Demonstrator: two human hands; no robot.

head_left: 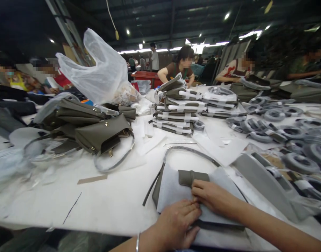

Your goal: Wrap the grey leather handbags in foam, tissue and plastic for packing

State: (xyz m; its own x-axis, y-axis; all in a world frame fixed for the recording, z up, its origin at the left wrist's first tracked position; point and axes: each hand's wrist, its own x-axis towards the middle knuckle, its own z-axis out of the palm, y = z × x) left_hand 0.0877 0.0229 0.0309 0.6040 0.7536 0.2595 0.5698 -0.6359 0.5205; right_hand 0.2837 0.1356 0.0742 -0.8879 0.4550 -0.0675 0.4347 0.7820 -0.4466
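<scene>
We do well to let our left hand [176, 218] steady the pale sheet [168, 187] lightly and smoothly, while our right hand [213, 197] works gently by the olive tab [185, 177], sparing it creases. The left fingers curl toward the right ones, which bunch at the tab's lower edge; whether either set pinches anything, we cannot tell. On the white surface [110, 206], the olive handbag [155, 191] lies directly beneath both hands, its wrapped handle [194, 150] arching beyond them.
</scene>
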